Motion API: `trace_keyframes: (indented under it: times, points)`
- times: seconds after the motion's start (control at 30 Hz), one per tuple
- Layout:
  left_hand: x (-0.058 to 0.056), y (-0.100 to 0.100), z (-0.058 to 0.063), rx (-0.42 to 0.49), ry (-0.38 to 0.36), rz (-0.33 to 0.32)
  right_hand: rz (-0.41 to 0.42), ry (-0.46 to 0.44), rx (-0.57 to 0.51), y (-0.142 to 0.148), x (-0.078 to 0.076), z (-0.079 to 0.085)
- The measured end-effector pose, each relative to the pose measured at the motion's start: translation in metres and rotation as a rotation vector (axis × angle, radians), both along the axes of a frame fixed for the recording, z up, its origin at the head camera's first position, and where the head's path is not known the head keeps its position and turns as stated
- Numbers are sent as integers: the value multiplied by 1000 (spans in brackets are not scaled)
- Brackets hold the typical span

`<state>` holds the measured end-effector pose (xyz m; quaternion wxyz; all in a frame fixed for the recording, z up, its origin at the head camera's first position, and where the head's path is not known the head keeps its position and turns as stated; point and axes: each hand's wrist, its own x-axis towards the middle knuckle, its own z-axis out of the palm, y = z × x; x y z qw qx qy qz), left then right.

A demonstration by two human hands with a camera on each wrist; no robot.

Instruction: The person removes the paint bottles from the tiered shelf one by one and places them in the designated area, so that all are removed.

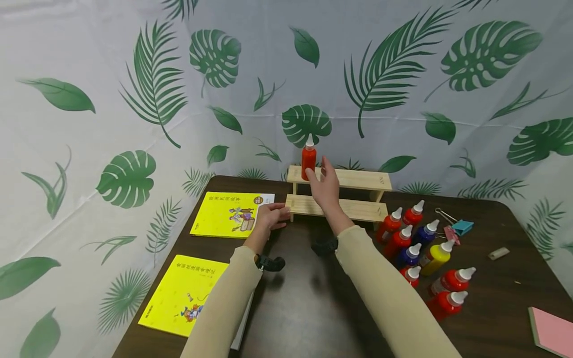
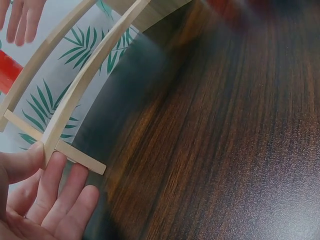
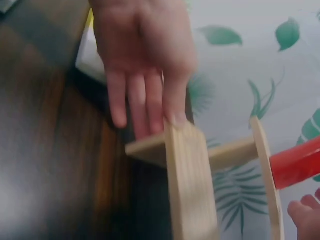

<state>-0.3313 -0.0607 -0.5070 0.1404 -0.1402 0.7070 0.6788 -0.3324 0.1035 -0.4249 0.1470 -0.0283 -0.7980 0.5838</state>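
A two-step wooden stand (image 1: 358, 209) stands at the back of the table. My left hand (image 1: 270, 219) holds the left end of its lower step; the left wrist view shows the thumb (image 2: 25, 162) on top and fingers underneath. A red squeeze bottle (image 1: 308, 161) with a white pointed cap stands upright at the left of the upper step. Just right of it is my right hand (image 1: 327, 189), thumb and fingers spread. A gap shows between those fingers (image 2: 22, 22) and the red bottle (image 2: 7, 72) in the left wrist view.
To the right of the stand are several red, blue and yellow squeeze bottles (image 1: 437, 257), binder clips (image 1: 462, 227) and an eraser (image 1: 498, 253). Two yellow books (image 1: 215, 214) (image 1: 179, 278) lie on the left. A pink pad (image 1: 552, 328) lies at the right edge. Leaf-printed cloth (image 1: 268, 64) hangs behind.
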Motion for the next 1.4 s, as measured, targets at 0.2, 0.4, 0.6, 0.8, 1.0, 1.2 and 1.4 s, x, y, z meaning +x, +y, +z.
trace_keyframes:
  times: [0.2,0.4,0.6,0.8,1.0,1.2,1.4]
  points:
    - [1,3,2,14,1,-7,91,-15,116,4,-21,7]
    - [1,7,-1,25,-8,-10,142,7,142,4,-27,10]
    - [1,9,0,21,-3,-13,67,69,128,5,-23,5]
    - [1,7,-1,16,-1,2,37,88,24,8,0,-3]
    - [1,6,-2,-5,-1,1,-35,110,-107,26,46,-15]
    - [0,4,0,-16,-2,5,-159,97,-105,50,99,-40]
    - [-1,2,-1,-22,-18,15,-252,35,-18,72,139,-72]
